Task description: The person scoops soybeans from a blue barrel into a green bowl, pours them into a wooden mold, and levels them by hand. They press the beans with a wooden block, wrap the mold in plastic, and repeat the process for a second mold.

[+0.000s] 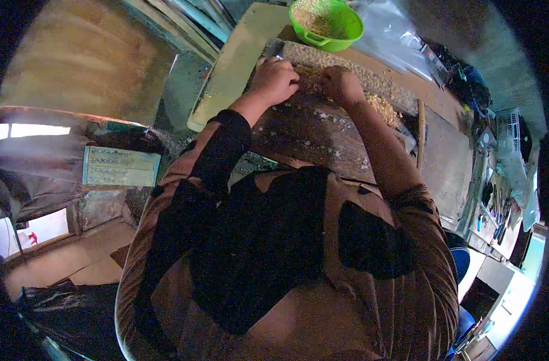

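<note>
My left hand [276, 82] is at the far left of the dark, stained board [310, 133], with its fingers curled down toward the crumbly, nut-like layer. Whatever lies under its fingertips is hidden. To its right, my right hand [342, 85] is closed with the knuckles up, low over the same strip, and its fingertips are out of sight. A long band of pale, grainy pieces [371, 76] runs along the board's far side. Loose golden pieces [381, 109] are heaped right of my right hand. Beyond the band stands a bright green bowl [327, 43] partly filled with similar pieces.
A wooden strip [421, 135] crosses the table at right, beside a flat grey panel [446, 162]. Clear plastic sheeting [392, 39] lies at the back. Several tools [500, 210] sit on the far right. A pale panel [121, 166] is at the left.
</note>
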`<action>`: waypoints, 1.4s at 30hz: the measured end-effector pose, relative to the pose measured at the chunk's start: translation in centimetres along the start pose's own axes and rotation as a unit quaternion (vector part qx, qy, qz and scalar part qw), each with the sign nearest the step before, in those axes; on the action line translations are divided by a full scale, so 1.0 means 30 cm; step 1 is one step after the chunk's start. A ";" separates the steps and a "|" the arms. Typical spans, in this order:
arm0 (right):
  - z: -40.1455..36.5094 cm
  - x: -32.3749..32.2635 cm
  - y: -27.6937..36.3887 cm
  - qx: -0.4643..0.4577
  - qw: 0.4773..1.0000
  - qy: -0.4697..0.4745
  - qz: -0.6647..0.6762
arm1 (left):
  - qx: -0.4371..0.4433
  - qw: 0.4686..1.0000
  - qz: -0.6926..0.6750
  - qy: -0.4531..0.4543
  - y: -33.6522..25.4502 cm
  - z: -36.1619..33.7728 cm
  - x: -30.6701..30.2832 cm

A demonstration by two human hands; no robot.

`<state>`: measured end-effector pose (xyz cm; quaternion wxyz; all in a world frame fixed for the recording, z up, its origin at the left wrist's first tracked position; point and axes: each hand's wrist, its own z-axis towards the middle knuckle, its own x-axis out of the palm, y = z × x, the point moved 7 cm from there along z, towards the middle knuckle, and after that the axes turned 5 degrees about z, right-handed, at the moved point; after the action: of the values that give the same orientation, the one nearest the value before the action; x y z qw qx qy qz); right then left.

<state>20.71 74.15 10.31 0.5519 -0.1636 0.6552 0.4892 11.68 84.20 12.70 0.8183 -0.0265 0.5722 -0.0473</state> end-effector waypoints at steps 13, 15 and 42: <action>-0.006 -0.045 0.016 -0.048 0.998 -0.017 0.040 | 0.010 1.000 0.029 -0.002 -0.027 0.020 0.002; -0.013 -0.049 0.021 -0.057 0.996 -0.021 0.062 | 0.009 0.999 0.038 0.015 -0.027 0.025 0.009; -0.033 -0.017 0.098 -0.165 0.985 0.011 0.037 | 0.008 0.997 0.043 0.057 -0.053 0.027 0.045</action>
<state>18.10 74.53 12.03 0.4911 -0.2336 0.5773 0.6090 12.84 82.48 11.87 0.7855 0.0073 0.6185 -0.0183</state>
